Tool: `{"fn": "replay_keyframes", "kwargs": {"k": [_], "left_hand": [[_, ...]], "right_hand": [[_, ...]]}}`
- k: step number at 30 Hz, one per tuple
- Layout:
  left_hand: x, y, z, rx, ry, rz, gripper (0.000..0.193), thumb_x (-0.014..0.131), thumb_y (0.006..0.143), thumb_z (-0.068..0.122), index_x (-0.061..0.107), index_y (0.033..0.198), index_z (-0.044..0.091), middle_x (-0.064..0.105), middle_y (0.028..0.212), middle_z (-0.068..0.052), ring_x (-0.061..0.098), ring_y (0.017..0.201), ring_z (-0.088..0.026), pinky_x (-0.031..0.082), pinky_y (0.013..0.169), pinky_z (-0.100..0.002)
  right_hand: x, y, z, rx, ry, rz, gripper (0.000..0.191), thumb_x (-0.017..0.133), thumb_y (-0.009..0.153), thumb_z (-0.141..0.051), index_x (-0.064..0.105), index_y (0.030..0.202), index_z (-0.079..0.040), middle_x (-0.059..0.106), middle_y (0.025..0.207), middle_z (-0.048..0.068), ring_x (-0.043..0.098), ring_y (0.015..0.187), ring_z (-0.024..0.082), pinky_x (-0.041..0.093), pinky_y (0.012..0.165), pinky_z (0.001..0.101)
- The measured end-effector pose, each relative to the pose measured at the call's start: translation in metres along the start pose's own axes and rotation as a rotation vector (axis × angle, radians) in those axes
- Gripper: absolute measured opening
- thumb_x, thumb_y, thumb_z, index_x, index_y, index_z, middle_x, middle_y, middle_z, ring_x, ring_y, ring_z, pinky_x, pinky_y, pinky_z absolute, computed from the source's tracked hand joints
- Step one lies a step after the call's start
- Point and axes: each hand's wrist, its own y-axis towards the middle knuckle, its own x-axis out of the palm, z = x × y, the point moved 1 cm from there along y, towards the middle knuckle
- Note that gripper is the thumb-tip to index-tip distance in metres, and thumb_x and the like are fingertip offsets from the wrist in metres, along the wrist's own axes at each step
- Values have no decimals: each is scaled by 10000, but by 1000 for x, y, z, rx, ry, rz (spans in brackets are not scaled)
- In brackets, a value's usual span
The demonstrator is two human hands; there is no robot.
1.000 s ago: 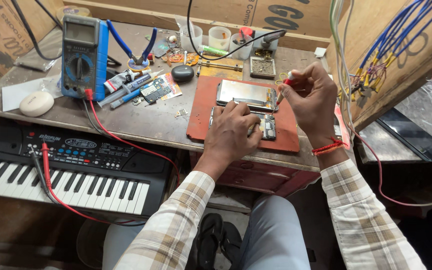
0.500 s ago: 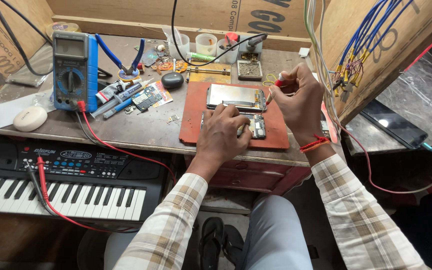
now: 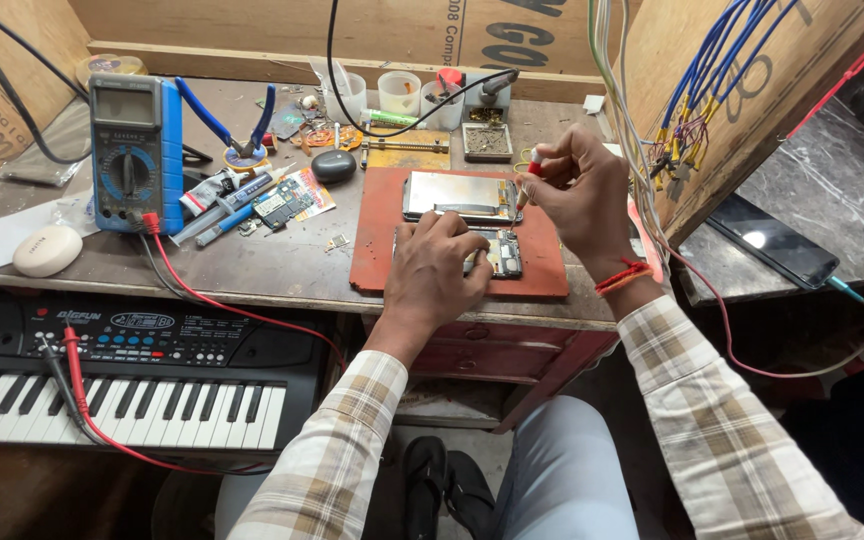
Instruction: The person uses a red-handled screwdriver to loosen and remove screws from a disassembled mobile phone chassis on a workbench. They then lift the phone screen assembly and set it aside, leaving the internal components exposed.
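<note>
Head view, looking down onto a cluttered wooden desk [image 3: 252, 265]. I see the left hand [image 3: 439, 268] lying palm down on a red work mat [image 3: 377, 235], its fingers pressing on an opened phone circuit board [image 3: 505, 252] that lies near the mat's front edge; the grip is a flat hold-down, not a closed fist. The right hand [image 3: 580, 195] is raised just above the mat's right side, its fingers pinched on a small red-handled tool [image 3: 532, 172], whose tip points down toward the metal-backed phone frame [image 3: 460, 196]. That frame lies flat on the mat directly behind the board; I cannot tell whether the two touch. A red thread band [image 3: 623, 277] circles the right wrist, and both arms wear plaid sleeves.

Left of the mat, a blue multimeter [image 3: 135, 152] stands near the desk's back edge, with red and black leads trailing over the front edge onto an electronic keyboard [image 3: 122, 375] below. Between the meter and the mat lie blue-handled pliers [image 3: 232, 125], pens and small parts, and a dark oval object [image 3: 333, 165]. A white oval case [image 3: 47, 250] rests at the desk's left front. Small plastic cups [image 3: 399, 92] line the back edge. To the right, a bundle of blue wires [image 3: 722, 90] hangs against a wooden panel, and a dark phone [image 3: 772, 240] lies on a stone surface with a cable attached.
</note>
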Motion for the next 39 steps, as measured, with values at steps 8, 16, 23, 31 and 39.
{"fn": "replay_keyframes", "kwargs": {"k": [8,16,23,31,39], "left_hand": [[0,0,1,-4,-11,-1,148,705,834,254,799,885,151,661,924,-34,612,975,-228,426,880,-419],[0,0,-1,-4,1,-11,161,697,852,262,798,891,143,660,913,-36,611,956,-217,424,874,-410],[-4,-4,3,2,-14,16,150,710,845,257,795,861,134,664,902,-37,612,944,-220,416,846,-416],[-2,-2,6,13,33,47,151,733,825,266,798,853,132,663,891,-45,600,939,-242,407,846,-442],[-2,0,3,-9,5,-5,152,728,850,272,799,867,138,670,925,-37,600,946,-234,410,846,-426]], "right_hand": [[-1,-6,-1,6,-36,67,270,823,876,-3,563,948,-6,769,900,151,790,857,168,638,718,276],[5,-1,1,82,186,-80,208,717,933,19,551,1051,-25,768,1054,129,776,996,168,656,845,286],[1,-3,-7,71,105,-30,228,767,905,10,567,1013,-13,782,983,119,787,933,153,652,806,270],[15,-10,-28,66,-20,91,175,755,892,8,610,989,-6,788,922,122,804,907,183,649,747,283],[26,-12,-32,-6,-143,102,188,746,880,22,625,1022,4,782,930,141,795,919,207,646,775,309]]}}
